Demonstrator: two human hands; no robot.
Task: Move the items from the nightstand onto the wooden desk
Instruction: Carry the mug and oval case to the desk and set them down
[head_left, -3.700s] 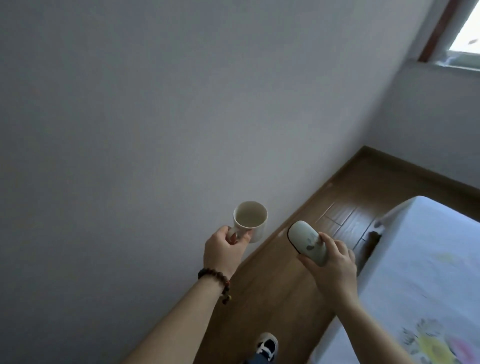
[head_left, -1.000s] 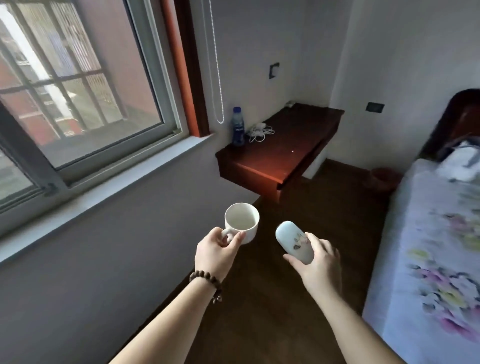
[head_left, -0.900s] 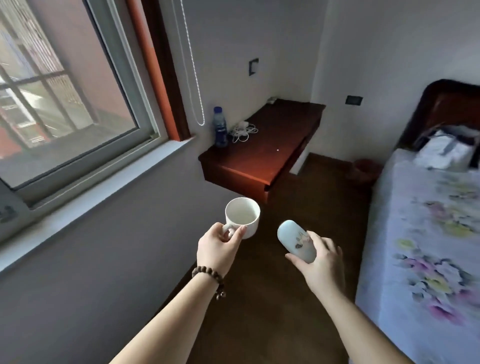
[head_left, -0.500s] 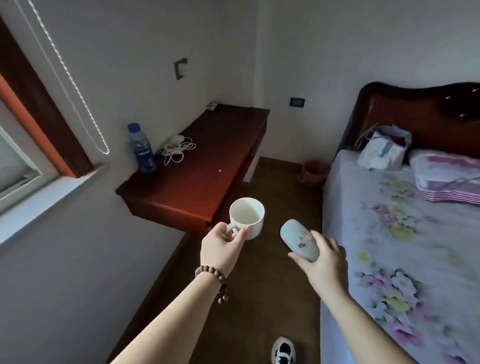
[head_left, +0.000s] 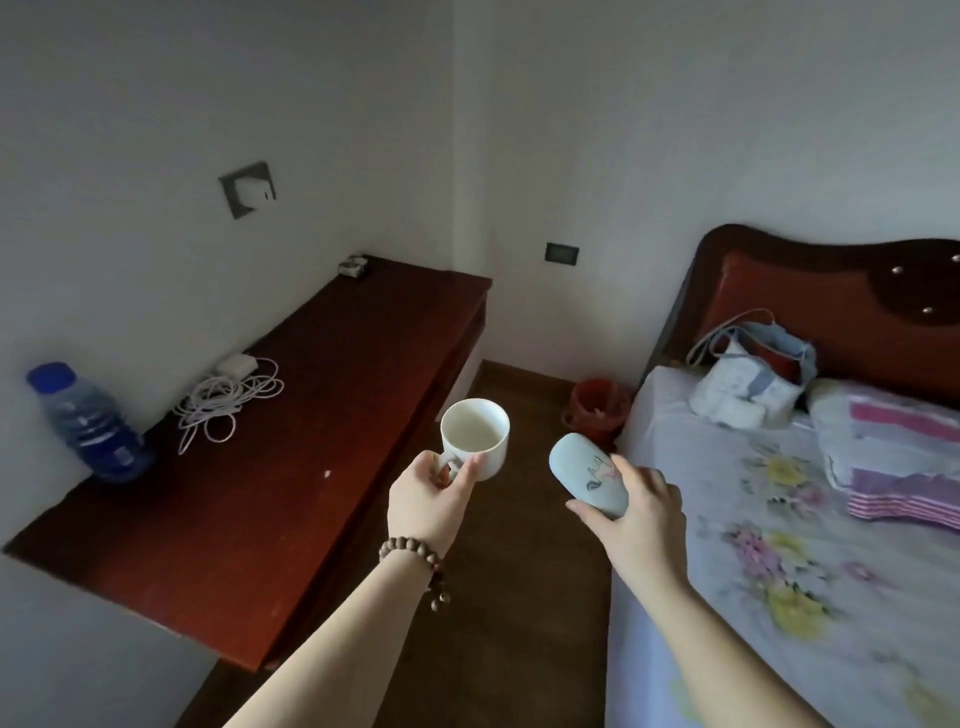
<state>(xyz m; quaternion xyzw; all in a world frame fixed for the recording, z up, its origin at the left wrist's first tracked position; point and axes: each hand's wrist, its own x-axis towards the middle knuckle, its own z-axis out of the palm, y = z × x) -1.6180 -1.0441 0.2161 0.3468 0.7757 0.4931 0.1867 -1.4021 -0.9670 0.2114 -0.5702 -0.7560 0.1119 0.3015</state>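
1. White ceramic mug (head_left: 475, 436): upright, mouth open to the camera, pinched by its handle in the left hand (head_left: 428, 501); carried in the air just off the right edge of the wooden desk (head_left: 249, 467), over the floor strip.
2. Pale blue oval case (head_left: 589, 474) with a small printed figure: clasped from beneath and the side by the right hand (head_left: 639, 512), fingers wrapped round it; carried over the floor near the bed's left edge.
3. Wooden desk, dark red: long top running near to far along the left wall; near and middle stretch bare.
4. Blue-capped water bottle (head_left: 85, 423): upright at the desk's left edge, by the wall.
5. White coiled cable (head_left: 226, 397) with adapter: beside the bottle, farther along.
6. Floral-sheeted bed (head_left: 779, 519): right side; a narrow dark floor aisle lies between it and the desk.
7. Red bin (head_left: 595, 405): far end of the aisle.
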